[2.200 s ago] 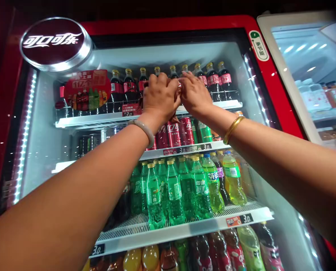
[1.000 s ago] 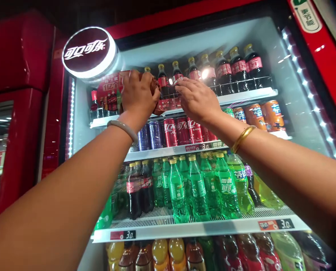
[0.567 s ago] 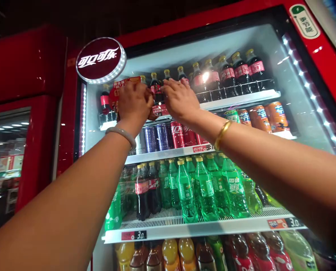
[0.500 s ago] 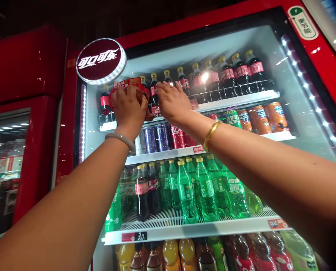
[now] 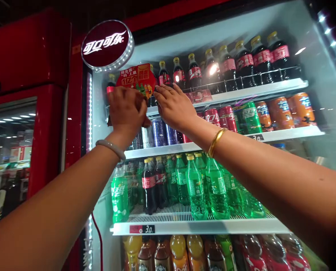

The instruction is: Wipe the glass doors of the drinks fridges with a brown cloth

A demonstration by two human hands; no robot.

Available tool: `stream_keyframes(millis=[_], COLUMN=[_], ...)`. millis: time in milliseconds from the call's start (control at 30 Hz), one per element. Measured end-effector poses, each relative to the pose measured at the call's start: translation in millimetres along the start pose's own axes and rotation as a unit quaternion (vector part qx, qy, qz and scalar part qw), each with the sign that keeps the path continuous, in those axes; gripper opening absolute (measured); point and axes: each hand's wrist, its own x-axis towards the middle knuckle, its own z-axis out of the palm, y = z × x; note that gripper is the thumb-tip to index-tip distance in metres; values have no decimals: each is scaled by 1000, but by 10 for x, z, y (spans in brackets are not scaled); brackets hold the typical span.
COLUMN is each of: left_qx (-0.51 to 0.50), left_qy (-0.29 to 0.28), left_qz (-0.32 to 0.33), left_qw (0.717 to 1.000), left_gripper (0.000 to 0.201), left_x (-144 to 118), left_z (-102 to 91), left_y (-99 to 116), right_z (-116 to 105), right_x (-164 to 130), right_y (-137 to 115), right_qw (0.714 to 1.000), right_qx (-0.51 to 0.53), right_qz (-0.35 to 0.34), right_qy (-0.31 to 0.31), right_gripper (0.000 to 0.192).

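Since half a second ago both hands have moved a little to the left along the top shelf [image 5: 249, 91], and the red promotional sign [image 5: 136, 78] now shows almost whole above the fingers, where before the left hand covered much of it. It seems the sign is being shifted toward the left end of the shelf and is now close to its place, near the left wall of the cooler.

The left hand [image 5: 127, 111] is closed around the lower edge of the sign, fingers curled, with a pale bracelet [image 5: 110, 147] on the wrist. The right hand [image 5: 174, 106] lies just beside it with fingers extended and flat, the fingertips touching the right lower edge of the sign; whether it pinches anything cannot be told. A gold bangle [image 5: 216, 141] sits on that wrist.

The sign is a flat card, rounded in outline, red with yellow and white characters and small pictures of bottles. It stands upright at the front of the top shelf, before the dark cola bottles [image 5: 243, 62], under the round lit logo [image 5: 107, 44]. Below are cans [image 5: 160, 132], then green bottles [image 5: 196, 188].
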Motion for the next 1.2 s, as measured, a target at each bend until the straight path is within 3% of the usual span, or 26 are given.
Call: stream_keyframes(millis=[67, 133, 200, 300, 400, 500, 533, 667, 733, 867, 933, 1067, 1200], left_qx=[1, 0, -2, 0, -8, -25, -25, -6, 10, 10, 8, -1, -1], left_qy=[-60, -91, -75, -25, -41, -100, -99, 26, 18, -64, -58, 24, -76], left_qz=[104, 162, 139, 54, 84, 158, 149, -20, 6, 149, 133, -4, 80], left_qw=[993, 983, 987, 998, 996, 982, 984, 999, 1000, 987, 989, 1000, 994], left_gripper=[41, 45, 48, 50, 46, 44, 46, 49, 45, 35, 35, 42, 46], left_x=[-100, -129, -106, -97, -134, -93, -66, -70, -165, -286, -258, -247, -369], left_z=[-41, -67, -57, -8, -14, -83, -104, -134, -139, -185, -204, -194, -207], left_y=[-20, -45, -23, 117, 166, -76, -192, -466, -432, -372, -436, -500, -358], right_z=[1, -2, -17, -62, -101, -112, -112, -119, -130, -157, -166, -177, -212], right_x=[-1, -5, -10, -21, -31, -41, -44, -46, -45, -44, -45, -51, -71], right_y=[0, -4, -17, -43, -65, -76, -78, -83, -85, -88, -90, -100, -90], right_qw=[1000, 1000, 1000, 998, 998, 997, 997, 997, 997, 996, 995, 995, 992], right_qx=[2, 5, 5, 0, -7, -9, -7, 1, 0, 12, 21, 48, 81], right_qz=[4, 5, -10, -43, -40, -42, -43, -35, -36, -53, -56, -43, -56], right_qy=[-5, -6, -16, -43, -51, -60, -62, -63, -66, -74, -77, -77, -79], right_gripper=[52, 51, 51, 49, 52, 53, 53, 53, 52, 49, 48, 46, 44])
